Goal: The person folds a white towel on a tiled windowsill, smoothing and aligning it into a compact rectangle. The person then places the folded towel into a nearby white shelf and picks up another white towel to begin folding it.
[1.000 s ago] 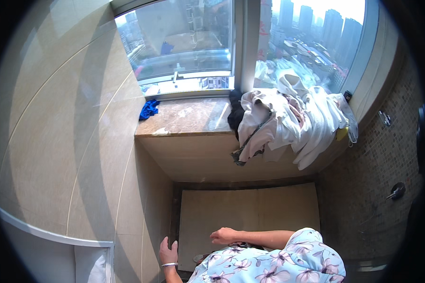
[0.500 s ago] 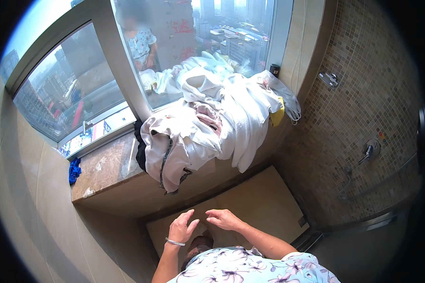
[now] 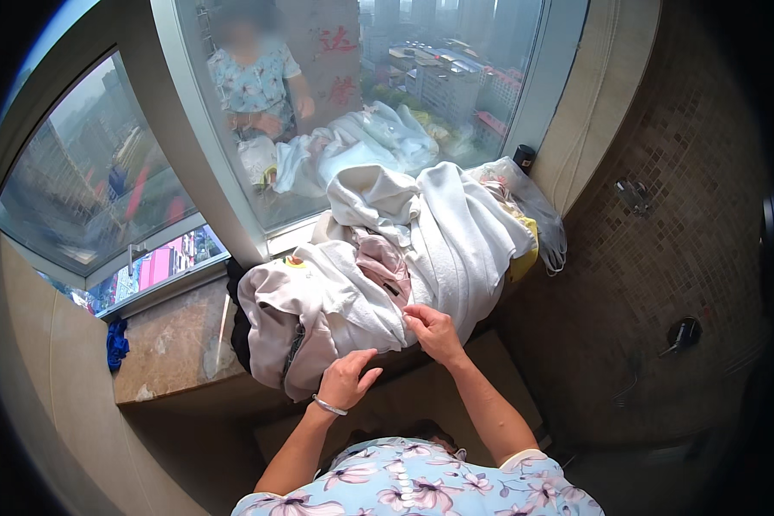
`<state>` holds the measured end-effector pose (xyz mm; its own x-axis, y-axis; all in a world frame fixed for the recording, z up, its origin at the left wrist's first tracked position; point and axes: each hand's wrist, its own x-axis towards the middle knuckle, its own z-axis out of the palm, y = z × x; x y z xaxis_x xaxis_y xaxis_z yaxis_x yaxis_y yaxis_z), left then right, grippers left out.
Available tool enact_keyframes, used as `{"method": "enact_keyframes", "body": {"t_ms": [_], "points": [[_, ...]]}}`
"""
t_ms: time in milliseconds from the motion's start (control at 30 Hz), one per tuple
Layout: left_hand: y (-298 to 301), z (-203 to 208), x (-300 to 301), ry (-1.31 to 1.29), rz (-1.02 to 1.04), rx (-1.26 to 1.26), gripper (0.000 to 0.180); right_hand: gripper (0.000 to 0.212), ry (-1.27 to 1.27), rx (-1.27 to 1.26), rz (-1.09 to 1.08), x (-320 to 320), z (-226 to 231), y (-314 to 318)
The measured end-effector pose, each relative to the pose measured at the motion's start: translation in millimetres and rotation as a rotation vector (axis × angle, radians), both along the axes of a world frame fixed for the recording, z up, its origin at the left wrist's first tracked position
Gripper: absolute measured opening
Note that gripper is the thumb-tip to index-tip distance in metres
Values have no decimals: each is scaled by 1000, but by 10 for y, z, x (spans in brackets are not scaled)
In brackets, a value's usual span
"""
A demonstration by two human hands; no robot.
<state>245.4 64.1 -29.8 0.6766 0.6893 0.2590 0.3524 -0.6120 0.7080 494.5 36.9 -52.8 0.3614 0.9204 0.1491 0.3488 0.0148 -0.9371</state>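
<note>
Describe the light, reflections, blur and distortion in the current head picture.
Head view: the window frame bends under the fisheye, and the picture's corners fall to black; head view: a person's reflection shows in the glass, its head blurred; head view: the white clothes look bright, the mosaic wall dim; head view: the left hand looks fairly sharp.

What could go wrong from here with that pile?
Clothes overhang the ledge, so a tug by the right hand might drag some off. They are bunched together, so lifting one could pull others along. The dark cylinder stands close to the clear bag, so shifting the bag might topple it.
</note>
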Motion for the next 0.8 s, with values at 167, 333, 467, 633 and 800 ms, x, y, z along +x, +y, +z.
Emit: {"method": "enact_keyframes", "body": {"t_ms": [167, 333, 467, 633, 800], "points": [[365, 95, 282, -21, 67, 25, 38, 31, -41, 146, 15, 448, 118, 1116], [390, -45, 426, 6, 202, -15, 38, 67, -504, 193, -64, 1192, 60, 2377], [328, -193, 600, 9, 400, -76, 40, 69, -855, 138, -132, 1512, -30, 3211], [431, -244, 975, -11, 477, -66, 41, 27, -536, 53, 25, 1794, -107, 3818], [502, -315, 1146, 93, 578, -168, 47, 21, 656, 347, 309, 1776, 1066, 3821]]}}
